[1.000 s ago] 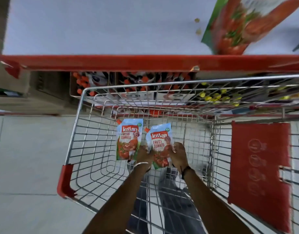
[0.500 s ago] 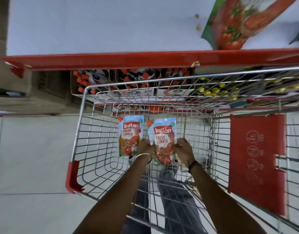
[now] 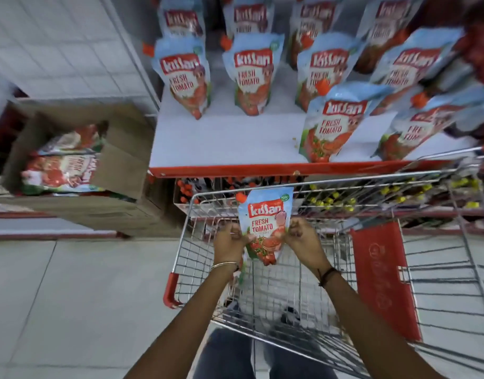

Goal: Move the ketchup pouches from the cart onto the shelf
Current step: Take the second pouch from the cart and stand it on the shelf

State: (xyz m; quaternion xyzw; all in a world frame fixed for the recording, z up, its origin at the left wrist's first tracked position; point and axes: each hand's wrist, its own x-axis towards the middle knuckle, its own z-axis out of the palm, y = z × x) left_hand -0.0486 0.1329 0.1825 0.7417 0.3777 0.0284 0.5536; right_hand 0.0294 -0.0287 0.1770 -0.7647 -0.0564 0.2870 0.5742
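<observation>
Now you hold one ketchup pouch (image 3: 265, 225) upright between both hands, above the wire cart (image 3: 345, 310). Your left hand (image 3: 230, 242) pinches its lower left edge; your right hand (image 3: 303, 239) pinches the lower right edge, fingers curled tight against the film. Pouch spout (image 3: 241, 197) sits at top left, level with the cart's front rim. Ahead and above, the white shelf (image 3: 221, 140) with red lip carries standing pouches (image 3: 251, 75) in rows, with bare space at front left. The cart's front rim lies between pouch and shelf. A cardboard box (image 3: 79, 157) of pouches sits to the left. Lower shelf bottles (image 3: 331, 199) show through the wire.
</observation>
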